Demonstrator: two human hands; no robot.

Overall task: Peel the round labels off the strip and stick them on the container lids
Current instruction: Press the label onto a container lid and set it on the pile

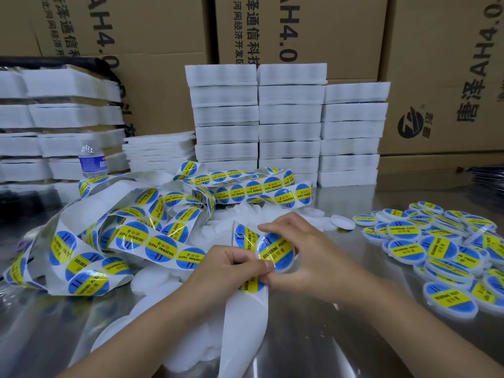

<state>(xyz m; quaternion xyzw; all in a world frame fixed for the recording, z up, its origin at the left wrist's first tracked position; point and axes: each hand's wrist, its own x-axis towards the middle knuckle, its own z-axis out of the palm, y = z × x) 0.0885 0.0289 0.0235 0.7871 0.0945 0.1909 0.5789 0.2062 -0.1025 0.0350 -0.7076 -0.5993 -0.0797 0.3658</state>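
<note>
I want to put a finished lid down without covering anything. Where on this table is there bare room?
Bare table shows between the right forearm and the labelled lids, and again behind those lids, toward the cardboard boxes. The near left corner, below the label strip, looks free too. The middle is crowded: blank lids lie around the left hand and right hand.

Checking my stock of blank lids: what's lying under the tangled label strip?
Plain white lids poke out beneath the label strip, resting on the metal table. How many more lie beneath the tangle is hidden by the strip.
</note>
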